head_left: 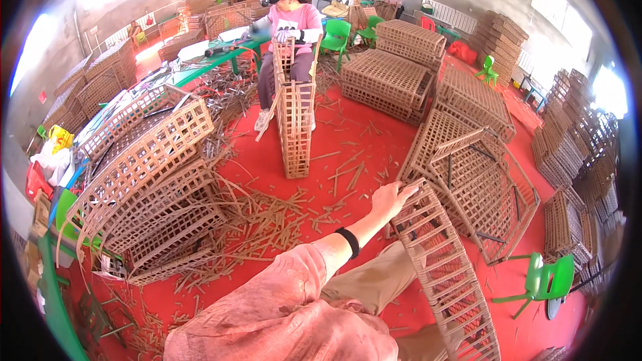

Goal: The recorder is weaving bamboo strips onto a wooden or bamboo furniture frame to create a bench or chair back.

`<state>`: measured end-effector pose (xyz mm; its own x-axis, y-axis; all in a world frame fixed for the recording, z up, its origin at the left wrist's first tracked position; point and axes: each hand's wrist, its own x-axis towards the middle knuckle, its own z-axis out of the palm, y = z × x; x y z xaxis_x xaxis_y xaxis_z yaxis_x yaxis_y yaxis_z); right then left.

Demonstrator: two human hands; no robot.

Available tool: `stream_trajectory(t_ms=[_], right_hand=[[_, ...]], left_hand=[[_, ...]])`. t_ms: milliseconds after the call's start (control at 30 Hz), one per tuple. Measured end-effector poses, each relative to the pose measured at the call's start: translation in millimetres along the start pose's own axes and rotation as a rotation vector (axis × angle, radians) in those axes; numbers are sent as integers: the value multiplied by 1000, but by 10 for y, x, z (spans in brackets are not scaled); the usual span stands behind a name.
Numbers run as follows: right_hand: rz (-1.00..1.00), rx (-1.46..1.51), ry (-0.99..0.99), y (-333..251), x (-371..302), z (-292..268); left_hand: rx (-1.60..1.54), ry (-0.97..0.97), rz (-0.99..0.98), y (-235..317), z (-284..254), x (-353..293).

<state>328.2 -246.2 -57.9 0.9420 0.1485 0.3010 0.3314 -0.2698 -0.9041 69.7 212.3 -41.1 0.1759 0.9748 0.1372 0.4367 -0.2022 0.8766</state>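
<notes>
1. The person's hand [391,199] reaches out over the red floor [334,134] and rests on the top end of a long woven lattice panel [445,274], which leans from the person's lap toward the middle of the floor. By the way the sleeve crosses the picture it seems to be the left hand, but this is a judgement.
2. The grip looks half closed – the fingers [406,190] curl over the upper edge of the panel, holding it rather than only touching. The other hand is not in view.
3. The step in hand appears to be steadying or positioning this panel. The next move probably calls for a firm hold on the end, so the long piece does not twist or slide on the floor.
4. Just beside the panel, to the right, stands an open lattice cage frame [485,190], very near – it could catch the panel if it swings that way.
5. Cut strips [267,217] lie scattered on the floor in front, and a heap of curved lattice cages [150,187] sits at the left.
6. Further away another person [291,33] sits working on a tall narrow cage [295,127]; stacks of finished cages [394,73] stand behind, and a green chair [545,281] at the right edge.
</notes>
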Motion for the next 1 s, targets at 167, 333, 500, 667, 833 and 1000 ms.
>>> stream_trajectory(t_ms=[167,333,500,667,833,1000], right_hand=[[-50,-2,20,414,247,-127],[-222,-52,89,1211,741,-617],[-421,-105,165,2162,1149,-1256],[-142,-45,95,1120,658,-494],[22,16,96,331,226,-126],[100,45,81,23,91,90]], left_hand=[[39,-19,-4,4,7,54],[-6,21,22,51,65,134],[-4,5,61,90,274,187],[36,44,42,-55,165,227],[68,7,40,78,238,266],[118,12,46,98,223,312]])
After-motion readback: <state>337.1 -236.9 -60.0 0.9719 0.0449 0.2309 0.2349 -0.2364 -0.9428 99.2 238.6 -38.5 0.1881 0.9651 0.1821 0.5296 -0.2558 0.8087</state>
